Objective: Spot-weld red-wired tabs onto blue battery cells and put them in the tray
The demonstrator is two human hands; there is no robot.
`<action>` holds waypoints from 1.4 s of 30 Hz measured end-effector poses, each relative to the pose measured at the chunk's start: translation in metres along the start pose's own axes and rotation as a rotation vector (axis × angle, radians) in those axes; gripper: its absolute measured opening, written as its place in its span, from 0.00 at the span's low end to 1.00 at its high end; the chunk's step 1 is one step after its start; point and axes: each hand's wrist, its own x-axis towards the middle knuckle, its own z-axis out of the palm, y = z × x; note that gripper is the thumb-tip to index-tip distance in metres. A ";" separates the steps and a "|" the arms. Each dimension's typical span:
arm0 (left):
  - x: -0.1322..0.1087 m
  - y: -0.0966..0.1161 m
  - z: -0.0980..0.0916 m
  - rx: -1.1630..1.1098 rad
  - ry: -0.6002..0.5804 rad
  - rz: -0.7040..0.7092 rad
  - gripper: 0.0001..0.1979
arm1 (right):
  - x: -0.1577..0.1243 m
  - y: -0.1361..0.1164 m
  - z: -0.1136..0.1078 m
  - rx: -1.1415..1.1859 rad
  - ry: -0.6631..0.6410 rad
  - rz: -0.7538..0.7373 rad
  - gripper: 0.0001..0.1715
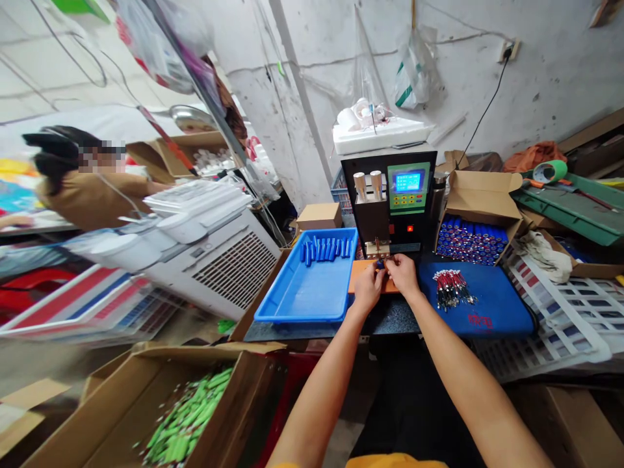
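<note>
At the front of a black spot welder with a lit display, both my hands are close together over an orange board. My left hand is closed on a small blue battery cell, just below the welder's copper-coloured electrodes. From the other side my right hand pinches close against the cell; what its fingertips hold is too small to make out. Left of the hands, a blue tray holds a row of blue battery cells. Red and black wire leads lie piled on a blue mat to the right.
An open carton of blue cells stands right of the welder. Below left, a cardboard box contains green-wrapped pieces. A white air cooler stands at left, near another person. White crates are at right.
</note>
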 end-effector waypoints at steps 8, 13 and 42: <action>0.000 0.004 -0.002 0.035 -0.007 -0.001 0.12 | -0.002 -0.005 0.004 0.023 -0.016 0.026 0.11; 0.000 0.002 -0.002 0.020 -0.005 0.014 0.12 | -0.004 -0.007 0.006 0.041 -0.008 0.034 0.13; 0.001 -0.001 -0.002 -0.125 -0.019 0.000 0.13 | -0.018 -0.003 -0.003 -0.048 -0.032 -0.082 0.15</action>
